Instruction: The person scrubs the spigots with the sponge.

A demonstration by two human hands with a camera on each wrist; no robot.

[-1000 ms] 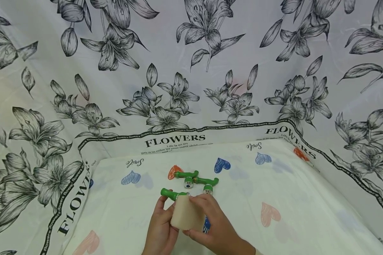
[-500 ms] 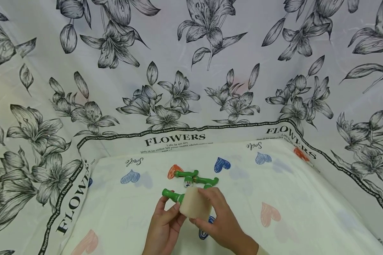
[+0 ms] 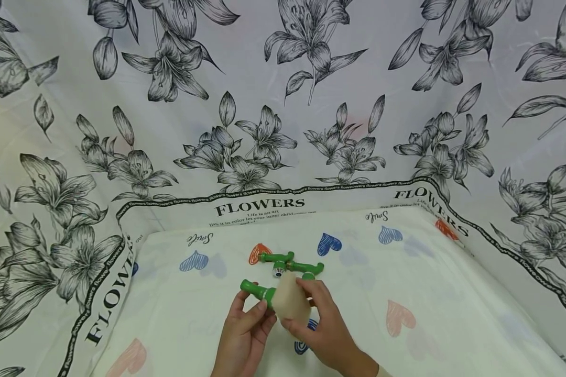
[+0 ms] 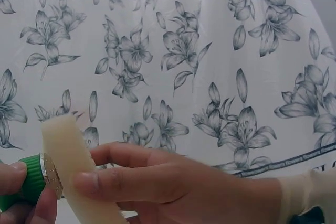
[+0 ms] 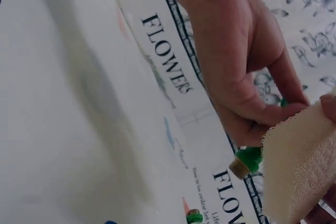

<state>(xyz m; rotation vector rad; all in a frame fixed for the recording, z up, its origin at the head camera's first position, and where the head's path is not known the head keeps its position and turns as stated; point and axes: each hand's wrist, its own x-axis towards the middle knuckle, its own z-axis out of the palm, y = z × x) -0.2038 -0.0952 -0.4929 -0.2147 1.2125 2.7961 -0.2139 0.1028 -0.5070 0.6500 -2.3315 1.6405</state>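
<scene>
My left hand grips a green plastic tap between thumb and fingers, its long end sloping up to the left. In the left wrist view the tap's silvery end ring lies right against a cream sponge. The right hand pinches that sponge from the right, thumb on the near side and fingers along the far side. The sponge stands tilted and hides part of the tap. In the right wrist view a green piece with a brass-coloured end shows below the left fingers.
Beyond the hands, a green tap and another green tap lie close together on the white heart-printed cloth. The sponge and right hand overlap the nearer one. A flower-printed curtain rises behind and along the sides.
The sponge has shifted right and slightly up and turned more upright, with the right hand moving along. More of the held tap now shows, and the left hand has moved a little right.
</scene>
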